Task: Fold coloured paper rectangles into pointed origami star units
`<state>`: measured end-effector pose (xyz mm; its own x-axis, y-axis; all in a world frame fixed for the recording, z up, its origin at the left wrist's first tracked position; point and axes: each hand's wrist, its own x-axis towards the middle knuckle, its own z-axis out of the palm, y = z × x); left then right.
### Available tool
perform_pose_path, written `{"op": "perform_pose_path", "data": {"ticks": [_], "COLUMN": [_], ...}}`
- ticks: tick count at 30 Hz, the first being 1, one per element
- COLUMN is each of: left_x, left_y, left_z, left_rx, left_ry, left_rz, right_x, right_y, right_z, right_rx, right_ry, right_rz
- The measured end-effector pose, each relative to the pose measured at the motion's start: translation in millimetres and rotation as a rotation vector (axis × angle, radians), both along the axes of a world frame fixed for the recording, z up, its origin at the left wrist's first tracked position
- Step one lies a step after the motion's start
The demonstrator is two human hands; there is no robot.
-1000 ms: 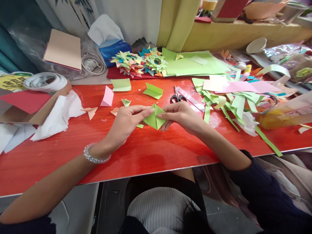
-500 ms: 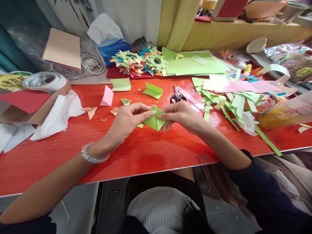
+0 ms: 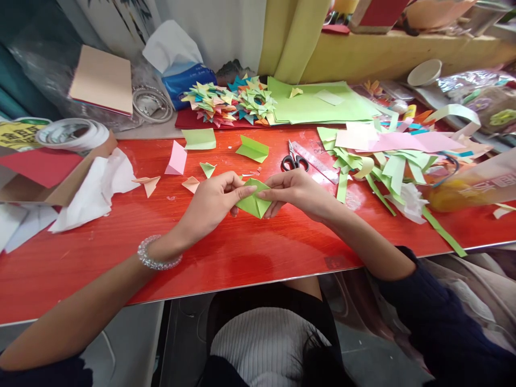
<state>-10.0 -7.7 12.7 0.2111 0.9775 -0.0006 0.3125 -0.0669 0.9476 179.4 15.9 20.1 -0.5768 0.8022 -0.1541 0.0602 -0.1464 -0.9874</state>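
A small piece of folded green paper is held above the red table by both hands. My left hand pinches its left side, thumb on top. From the right, my right hand pinches the opposite side between thumb and fingers. Creases run down to the paper's lower point. Beyond the hands lie a creased green sheet, a flat green sheet, a pink folded sheet and a small green folded piece. Peach folded pieces rest to the left.
Black-handled scissors and a clear ruler lie behind my right hand. Green and pink paper strips heap at right, beside a plastic bottle. Folded paper rings and a tissue pack stand at the back.
The green folded paper has tilted slightly and shifted a little down and left between my fingers. My left hand has moved slightly; both hands keep their pinch.
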Motion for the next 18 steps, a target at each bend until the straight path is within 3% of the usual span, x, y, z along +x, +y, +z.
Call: {"op": "perform_pose_path", "data": {"ticks": [8, 18], "left_x": [-3.3, 0.9], "left_y": [6.9, 2.5], "left_z": [5.8, 2.8], "left_rx": [-0.11, -0.103], "left_ry": [-0.246, -0.296], "left_rz": [-0.11, -0.029], "right_x": [0.9, -1.5], "right_y": [2.9, -0.4], "right_z": [-1.9, -3.0], "right_rx": [0.034, 0.09], "right_ry": [0.065, 0.072], "right_rz": [-0.128, -0.164]}}
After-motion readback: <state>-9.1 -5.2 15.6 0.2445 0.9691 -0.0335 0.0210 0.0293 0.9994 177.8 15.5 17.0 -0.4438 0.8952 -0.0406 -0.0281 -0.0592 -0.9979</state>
